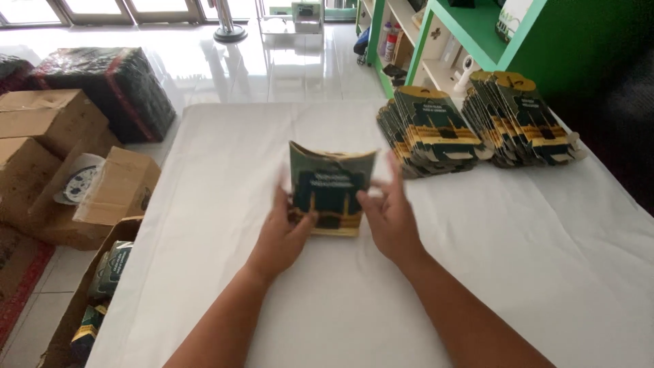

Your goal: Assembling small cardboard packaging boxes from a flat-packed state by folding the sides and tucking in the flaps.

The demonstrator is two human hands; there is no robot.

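Observation:
A dark green and gold flat cardboard package (328, 191) stands tilted on the white table (518, 272), held between both hands. My left hand (283, 232) grips its lower left edge, thumb across the front. My right hand (388, 211) holds its right side, fingers spread and blurred. Two fanned stacks of the same flat packages lie at the far right: one stack (429, 133) nearer the middle, the other (521, 119) beside it.
Open cardboard boxes (82, 184) stand on the floor to the left, one (95, 293) holding more green packages. A dark wrapped bundle (116, 85) sits behind them. A green shelf unit (470, 34) rises at the back right.

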